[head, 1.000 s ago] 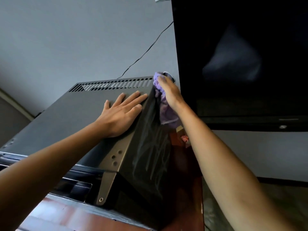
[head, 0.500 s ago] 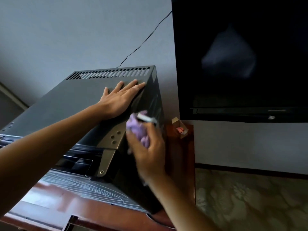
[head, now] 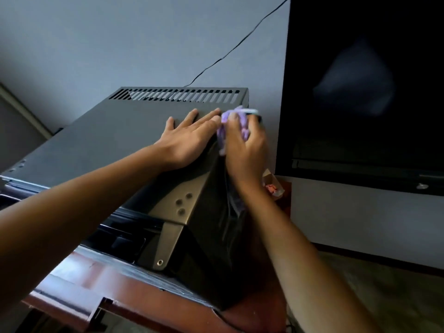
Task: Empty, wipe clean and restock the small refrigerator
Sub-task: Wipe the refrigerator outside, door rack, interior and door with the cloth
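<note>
Purple cloth (head: 230,131) gripped by right hand (head: 245,150); left hand (head: 185,140) flat on refrigerator (head: 108,138).

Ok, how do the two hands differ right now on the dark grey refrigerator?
The left hand lies flat with straight fingers on the top panel of the dark grey metal refrigerator; the right hand is curled round a crumpled purple cloth. The left hand holds nothing; the right hand presses the cloth at the top right edge, over the side wall. Both are bare and meet near that edge.
</note>
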`<action>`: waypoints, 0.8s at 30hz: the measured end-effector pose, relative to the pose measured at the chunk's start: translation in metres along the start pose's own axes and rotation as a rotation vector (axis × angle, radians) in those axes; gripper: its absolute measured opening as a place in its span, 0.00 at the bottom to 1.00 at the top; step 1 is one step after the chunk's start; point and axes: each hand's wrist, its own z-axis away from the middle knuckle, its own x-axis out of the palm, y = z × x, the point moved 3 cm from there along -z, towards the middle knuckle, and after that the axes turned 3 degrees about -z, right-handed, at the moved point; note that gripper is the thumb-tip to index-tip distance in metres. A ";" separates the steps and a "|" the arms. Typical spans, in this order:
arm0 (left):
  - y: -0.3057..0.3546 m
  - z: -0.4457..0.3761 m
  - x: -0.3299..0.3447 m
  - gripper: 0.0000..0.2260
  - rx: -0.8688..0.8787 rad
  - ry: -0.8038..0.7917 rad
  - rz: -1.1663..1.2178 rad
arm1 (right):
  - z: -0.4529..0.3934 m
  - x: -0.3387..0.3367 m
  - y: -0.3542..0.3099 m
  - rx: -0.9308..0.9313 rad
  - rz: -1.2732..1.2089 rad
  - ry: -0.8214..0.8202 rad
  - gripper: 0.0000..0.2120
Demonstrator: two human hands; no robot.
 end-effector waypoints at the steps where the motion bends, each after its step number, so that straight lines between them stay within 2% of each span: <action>1: 0.001 0.000 -0.001 0.26 -0.001 0.005 0.009 | -0.026 0.008 0.009 0.052 0.003 0.030 0.20; 5: 0.002 -0.003 0.002 0.29 0.005 -0.048 -0.073 | -0.095 0.028 0.034 0.156 0.085 0.121 0.19; 10: 0.003 -0.005 0.004 0.25 0.013 -0.028 -0.133 | -0.096 0.025 0.034 0.186 0.100 0.100 0.22; 14: 0.006 -0.005 -0.001 0.28 -0.019 -0.038 -0.099 | -0.014 0.004 0.015 0.093 -0.002 0.072 0.23; 19: 0.007 -0.003 -0.001 0.23 -0.007 -0.045 -0.162 | 0.133 -0.029 -0.019 0.038 -0.115 0.093 0.17; 21: 0.006 0.000 0.000 0.26 -0.021 -0.039 -0.152 | 0.175 -0.035 -0.014 0.047 -0.122 0.107 0.16; 24: 0.007 0.004 0.000 0.33 -0.021 -0.046 -0.181 | 0.207 -0.034 0.021 0.117 -0.037 0.103 0.20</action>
